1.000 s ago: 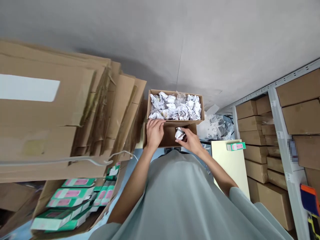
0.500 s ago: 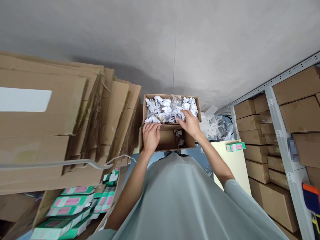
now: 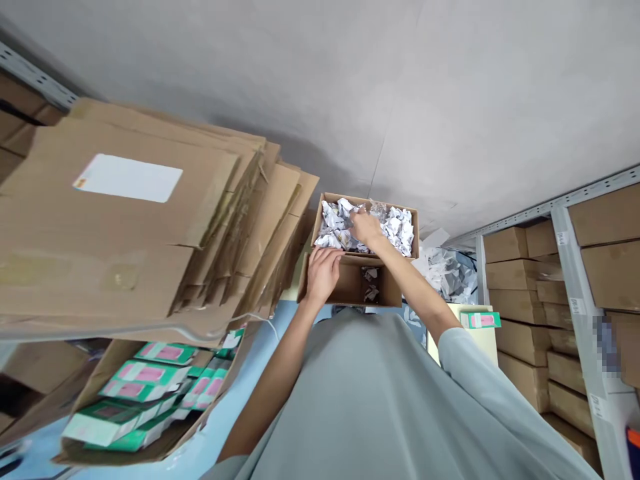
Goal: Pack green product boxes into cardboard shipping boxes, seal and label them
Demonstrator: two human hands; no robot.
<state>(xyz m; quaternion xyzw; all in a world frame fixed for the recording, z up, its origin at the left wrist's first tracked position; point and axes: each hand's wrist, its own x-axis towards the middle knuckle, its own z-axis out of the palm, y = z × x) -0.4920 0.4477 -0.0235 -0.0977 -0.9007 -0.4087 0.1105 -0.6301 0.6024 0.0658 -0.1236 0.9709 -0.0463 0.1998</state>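
Observation:
A cardboard box (image 3: 416, 233) filled with crumpled white paper (image 3: 399, 227) stands against the wall. A piece of clear plastic wrap (image 3: 379, 211) lies among the paper. On the near side, an open cardboard hollow (image 3: 345, 287) adjoins the box and holds a few paper scraps (image 3: 371, 292); whether it is a lid or a second box I cannot tell. My left hand (image 3: 323, 273) is closed over the cardboard at the left, along the edge between the two. My right hand (image 3: 365, 228) reaches into the crumpled paper with bent fingers around some of it; the fingertips are partly hidden.
Flattened cartons (image 3: 150, 233) stand stacked at the left. Below them, an open carton (image 3: 165, 453) holds several green-and-pink boxes (image 3: 145, 372). A similar green box (image 3: 480, 320) lies on a pale surface at the right. Shelving (image 3: 575, 300) with brown cartons runs along the right side.
My right hand has moved leftward and deeper into the crumpled paper. My left hand stays at the cardboard edge. The whole view has turned, so the box appears farther right.

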